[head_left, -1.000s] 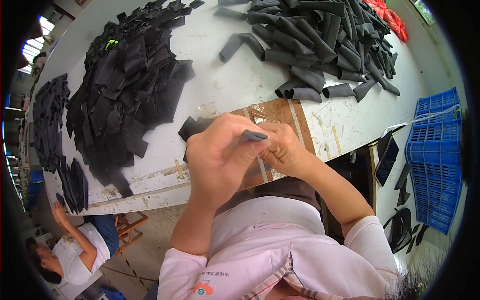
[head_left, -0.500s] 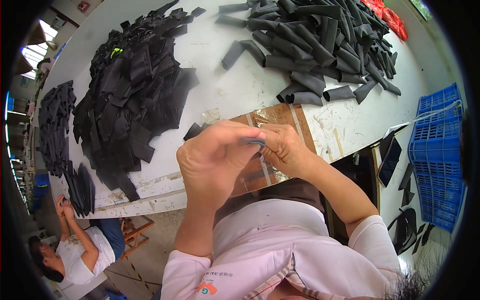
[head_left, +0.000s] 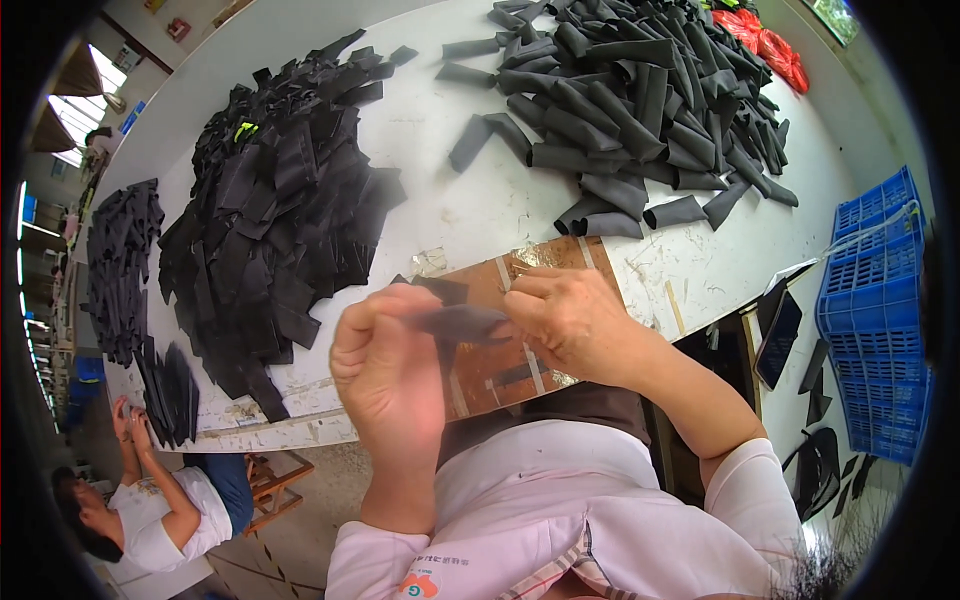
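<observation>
A dark grey fabric piece (head_left: 457, 322) is stretched between my two hands, slightly blurred. My left hand (head_left: 388, 365) pinches one end of it with thumb and fingers. At the other end the curled fingers of my right hand (head_left: 570, 318) grip it. Both hands are raised over a brown board (head_left: 590, 262) at the table's near edge. Another dark piece (head_left: 440, 290) lies on the board behind my left hand, and a thin dark strip (head_left: 520, 374) shows below my right one. Whether the held piece is folded or tubular, I cannot tell.
A large heap of flat black pieces (head_left: 270, 220) covers the table's left. Grey rolled tubes (head_left: 620, 110) are piled at the far right, near a red plastic bag (head_left: 770, 50). Blue crates (head_left: 872, 310) stand right of the table. Another person (head_left: 150, 500) sits at the far left.
My hands have moved apart, drawing the dark piece out straight between them. My left hand has shifted left and turned. The view has tilted a little, so the heaps appear lower.
</observation>
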